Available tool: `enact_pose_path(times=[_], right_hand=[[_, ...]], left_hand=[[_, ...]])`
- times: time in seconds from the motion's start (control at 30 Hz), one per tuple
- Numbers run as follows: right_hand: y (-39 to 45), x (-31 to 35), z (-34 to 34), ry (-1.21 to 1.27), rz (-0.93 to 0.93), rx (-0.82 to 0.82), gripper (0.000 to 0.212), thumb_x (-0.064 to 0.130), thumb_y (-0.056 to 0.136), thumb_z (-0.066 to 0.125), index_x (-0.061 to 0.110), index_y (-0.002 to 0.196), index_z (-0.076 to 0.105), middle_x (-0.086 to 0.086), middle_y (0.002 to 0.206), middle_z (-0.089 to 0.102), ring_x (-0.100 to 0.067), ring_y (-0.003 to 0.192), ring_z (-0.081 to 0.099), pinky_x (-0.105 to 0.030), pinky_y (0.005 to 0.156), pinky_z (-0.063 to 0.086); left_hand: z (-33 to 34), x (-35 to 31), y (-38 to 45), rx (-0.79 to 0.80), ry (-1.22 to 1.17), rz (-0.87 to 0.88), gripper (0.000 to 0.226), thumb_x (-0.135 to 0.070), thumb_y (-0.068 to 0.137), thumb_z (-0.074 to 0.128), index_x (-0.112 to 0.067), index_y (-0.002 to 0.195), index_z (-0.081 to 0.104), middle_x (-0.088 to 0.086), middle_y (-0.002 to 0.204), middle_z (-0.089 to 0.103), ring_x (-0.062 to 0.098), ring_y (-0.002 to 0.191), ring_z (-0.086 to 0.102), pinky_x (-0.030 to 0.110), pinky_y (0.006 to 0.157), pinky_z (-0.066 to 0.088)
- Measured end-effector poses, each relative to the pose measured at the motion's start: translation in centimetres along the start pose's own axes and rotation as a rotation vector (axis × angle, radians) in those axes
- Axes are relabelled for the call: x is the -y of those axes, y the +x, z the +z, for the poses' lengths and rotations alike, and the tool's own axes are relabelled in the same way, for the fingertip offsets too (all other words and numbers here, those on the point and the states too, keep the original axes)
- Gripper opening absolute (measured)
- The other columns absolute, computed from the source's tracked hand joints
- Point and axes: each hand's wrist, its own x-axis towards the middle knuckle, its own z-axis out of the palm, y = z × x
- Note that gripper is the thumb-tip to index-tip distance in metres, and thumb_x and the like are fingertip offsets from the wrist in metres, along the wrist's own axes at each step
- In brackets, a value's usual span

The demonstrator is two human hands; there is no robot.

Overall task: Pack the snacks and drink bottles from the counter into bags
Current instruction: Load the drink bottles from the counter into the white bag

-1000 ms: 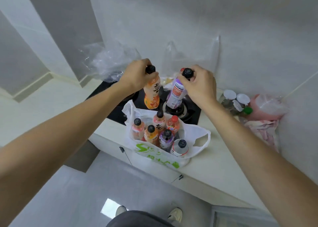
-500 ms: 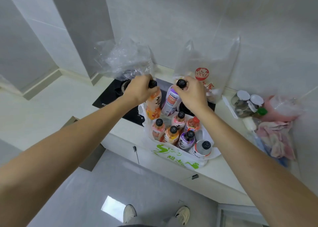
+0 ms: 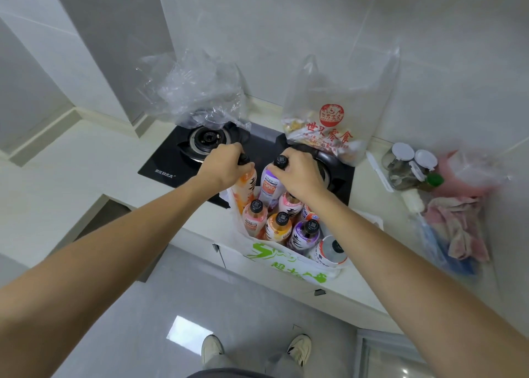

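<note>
head view, centre of frame: the left hand (image 3: 226, 167) grips the black cap of an orange drink bottle (image 3: 246, 186), and the right hand (image 3: 297, 174) grips the cap of a purple-labelled bottle (image 3: 270, 187). both bottles stand at the far edge of a white shopping bag (image 3: 286, 259) on the desk (image 3: 71, 183), behind six bottles already inside. a snack bag (image 3: 329, 120) leans against the wall, upper right of the gas hob (image 3: 169, 164).

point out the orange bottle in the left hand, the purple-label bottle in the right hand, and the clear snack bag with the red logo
orange bottle (image 3: 246, 183), head view, on its orange body below the left hand
purple-label bottle (image 3: 270, 187), head view, on its label
clear snack bag (image 3: 332, 114), head view, on its red round logo
</note>
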Motion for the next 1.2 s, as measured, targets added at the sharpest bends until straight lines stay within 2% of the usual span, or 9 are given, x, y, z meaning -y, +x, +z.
enact_pose_path(times=[0.13, 0.27, 0.4, 0.57, 0.7, 0.83, 0.93, 1.1, 1.2], right_hand=[[0.0, -0.6, 1.1, -0.015, 0.000, 0.069, 0.029, 0.039, 0.093, 0.073, 0.018, 0.083, 0.056, 0.004, 0.073, 0.060, -0.015, 0.067, 0.060, -0.027, 0.051, 0.036], [0.1, -0.7, 2.0, -0.103, -0.040, 0.113, 0.026, 0.037, 0.093, 0.069, 0.015, 0.091, 0.057, -0.003, 0.082, 0.065, -0.026, 0.074, 0.063, -0.033, 0.056, 0.043], [0.1, -1.1, 2.4, -0.208, -0.073, 0.158, 0.030, 0.042, 0.095, 0.068, 0.015, 0.102, 0.056, -0.003, 0.087, 0.062, -0.027, 0.076, 0.057, -0.034, 0.059, 0.040], [-0.4, -1.9, 3.3, -0.271, -0.120, 0.200, 0.029, 0.042, 0.097, 0.068, 0.018, 0.105, 0.053, -0.003, 0.087, 0.066, -0.028, 0.078, 0.063, -0.036, 0.061, 0.046], [-0.7, -2.3, 3.7, -0.285, -0.137, 0.175, 0.032, 0.043, 0.097, 0.067, 0.019, 0.113, 0.054, 0.001, 0.085, 0.064, -0.025, 0.078, 0.062, -0.036, 0.063, 0.049], [-0.5, -2.1, 3.7, -0.320, -0.152, 0.173, 0.034, 0.042, 0.097, 0.068, 0.020, 0.120, 0.056, -0.002, 0.104, 0.060, -0.027, 0.092, 0.065, -0.035, 0.067, 0.044], [-0.1, -2.0, 3.8, -0.312, -0.136, 0.204, 0.040, 0.037, 0.096, 0.070, 0.018, 0.128, 0.056, -0.004, 0.115, 0.053, -0.028, 0.099, 0.063, -0.037, 0.070, 0.048], [0.3, -1.4, 4.0, -0.238, -0.121, 0.256, 0.044, 0.028, 0.094, 0.071, 0.021, 0.136, 0.058, -0.001, 0.121, 0.049, -0.025, 0.116, 0.054, -0.041, 0.083, 0.054], [0.4, -0.5, 4.3, -0.181, -0.163, 0.251, 0.041, 0.032, 0.094, 0.071, 0.024, 0.132, 0.061, 0.005, 0.112, 0.046, -0.021, 0.119, 0.045, -0.045, 0.088, 0.053]], left_hand=[[1.4, 0.4, 0.2, 0.031, 0.005, -0.036, 0.031, -0.039, 0.094, 0.069, -0.012, 0.091, 0.054, 0.005, 0.078, 0.061, 0.025, 0.071, 0.060, 0.034, 0.057, 0.041], [2.7, 0.5, 0.3, 0.058, 0.019, -0.074, 0.031, -0.039, 0.093, 0.069, -0.013, 0.089, 0.052, 0.001, 0.075, 0.056, 0.023, 0.069, 0.057, 0.034, 0.057, 0.038], [3.7, 0.7, 0.2, 0.086, 0.025, -0.095, 0.031, -0.040, 0.093, 0.068, -0.013, 0.089, 0.052, 0.001, 0.076, 0.057, 0.023, 0.070, 0.059, 0.034, 0.057, 0.040], [4.4, 1.1, -0.2, 0.121, 0.014, -0.110, 0.030, -0.041, 0.095, 0.067, -0.015, 0.093, 0.051, 0.002, 0.078, 0.060, 0.022, 0.070, 0.061, 0.034, 0.058, 0.046], [4.6, 1.4, -0.6, 0.158, -0.026, -0.096, 0.026, -0.038, 0.096, 0.066, -0.017, 0.096, 0.050, 0.004, 0.081, 0.063, 0.019, 0.067, 0.062, 0.028, 0.053, 0.045], [4.5, 1.6, -1.0, 0.146, -0.067, -0.079, 0.026, -0.036, 0.095, 0.068, -0.015, 0.098, 0.052, 0.004, 0.080, 0.063, 0.020, 0.065, 0.063, 0.030, 0.052, 0.051], [4.4, 2.3, -1.1, 0.150, -0.115, -0.066, 0.024, -0.032, 0.093, 0.070, -0.016, 0.099, 0.054, 0.003, 0.082, 0.064, 0.019, 0.067, 0.064, 0.033, 0.054, 0.056], [4.4, 3.8, -1.5, 0.174, -0.202, -0.007, 0.027, -0.025, 0.091, 0.075, -0.017, 0.110, 0.059, 0.000, 0.088, 0.066, 0.015, 0.073, 0.064, 0.030, 0.053, 0.058], [4.4, 4.4, -1.6, 0.191, -0.265, 0.021, 0.031, -0.021, 0.089, 0.076, -0.016, 0.116, 0.061, -0.004, 0.086, 0.063, 0.016, 0.074, 0.064, 0.039, 0.058, 0.062]])
